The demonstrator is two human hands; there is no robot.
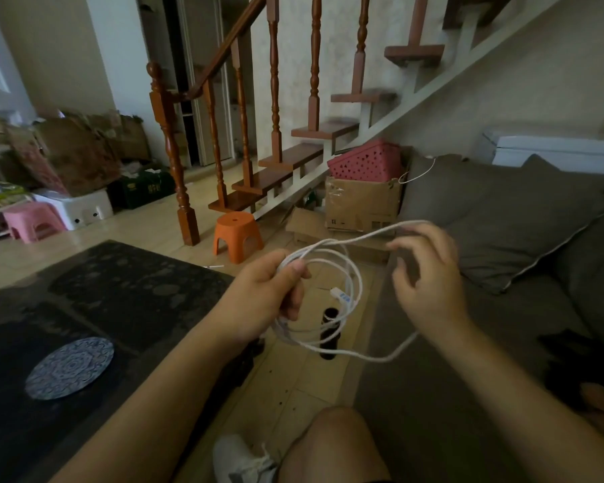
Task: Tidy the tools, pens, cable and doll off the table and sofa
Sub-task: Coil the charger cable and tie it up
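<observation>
The thin white cable (358,280) hangs in coils over the floor, between the dark glass-topped table (119,291) and the grey fabric sofa (502,308). My left hand (269,291) grips the coils, thumb pressed over them. My right hand (429,284), fingers loosely curled, carries a strand; whether it pinches, I cannot tell. I judge I'm mid-coiling: next, another loop brought leftwards.

Left hand (269,294) grips the cable (363,234) coils in curled fingers; right hand (429,284) hovers, fingers loosely spread.
</observation>
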